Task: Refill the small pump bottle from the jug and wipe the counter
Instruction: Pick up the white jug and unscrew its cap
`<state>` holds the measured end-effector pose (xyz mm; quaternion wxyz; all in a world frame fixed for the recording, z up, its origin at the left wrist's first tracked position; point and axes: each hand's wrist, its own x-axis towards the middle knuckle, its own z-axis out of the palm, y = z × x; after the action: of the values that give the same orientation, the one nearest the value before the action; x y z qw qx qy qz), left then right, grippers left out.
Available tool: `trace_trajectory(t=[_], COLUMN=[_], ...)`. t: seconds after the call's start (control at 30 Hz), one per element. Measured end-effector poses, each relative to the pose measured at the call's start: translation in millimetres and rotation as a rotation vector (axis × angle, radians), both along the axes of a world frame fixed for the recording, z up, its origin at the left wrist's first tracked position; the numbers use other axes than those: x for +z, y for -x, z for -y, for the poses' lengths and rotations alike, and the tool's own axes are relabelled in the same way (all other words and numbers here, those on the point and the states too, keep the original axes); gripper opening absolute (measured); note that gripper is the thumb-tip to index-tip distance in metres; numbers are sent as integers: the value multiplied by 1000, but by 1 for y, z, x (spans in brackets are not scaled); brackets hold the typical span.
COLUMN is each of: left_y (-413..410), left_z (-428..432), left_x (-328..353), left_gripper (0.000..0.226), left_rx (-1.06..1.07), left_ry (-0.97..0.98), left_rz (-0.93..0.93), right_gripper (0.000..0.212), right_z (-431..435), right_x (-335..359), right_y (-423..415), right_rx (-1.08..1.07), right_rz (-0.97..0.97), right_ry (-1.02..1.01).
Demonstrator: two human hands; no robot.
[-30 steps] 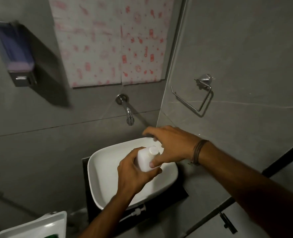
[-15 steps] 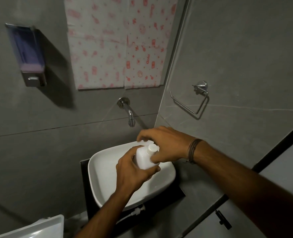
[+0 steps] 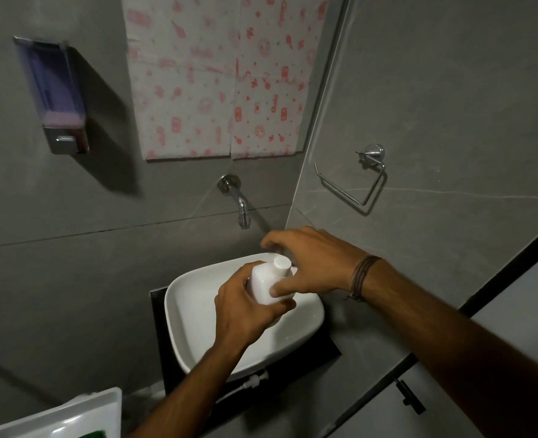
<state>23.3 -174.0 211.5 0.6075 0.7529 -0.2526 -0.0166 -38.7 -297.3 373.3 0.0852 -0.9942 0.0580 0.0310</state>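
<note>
Fingers [image 3: 280,306] of the left hand [image 3: 245,314] were wrapped around the body of the small white bottle [image 3: 266,284], holding it tilted above the white basin [image 3: 195,311]. The right hand [image 3: 312,263] sat at the bottle's top, its thumb pressed to the shoulder and its other fingers curled loosely beyond the white cap [image 3: 282,263]; whether they gripped the cap I could not tell.

Judging by the layout, the task looked to be at an early or middle stage. The pump head [image 3: 255,380] lay apart on the dark table [image 3: 327,349] just in front of the basin, so the bottle was not reassembled. No jug showed clearly; a white container [image 3: 72,415] at the lower left edge could be it, but that was uncertain. Wiping appeared still undone, with no cloth in sight.

As for contents, the bottle was opaque, so its fill level was hidden. The basin looked dry. A wall dispenser [image 3: 56,96] held a shallow layer of pinkish liquid.
</note>
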Motion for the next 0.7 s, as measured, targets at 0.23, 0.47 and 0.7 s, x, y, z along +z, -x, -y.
trace_trajectory(t=[0.23, 0.47, 0.7], left_y=[-3, 14, 24], left_z=[5, 5, 21], left_x=[-18, -49, -73], left_gripper=[80, 76, 78], left_rx=[-3, -16, -27], left_ry=[11, 48, 15], left_rz=[-25, -61, -95], right_gripper=[42, 36, 50], right_z=[23, 66, 57], right_x=[-10, -223, -381], right_y=[18, 84, 76], right_rx=[-69, -707, -1087], right_rz=[476, 485, 276], right_ry=[-333, -758, -919])
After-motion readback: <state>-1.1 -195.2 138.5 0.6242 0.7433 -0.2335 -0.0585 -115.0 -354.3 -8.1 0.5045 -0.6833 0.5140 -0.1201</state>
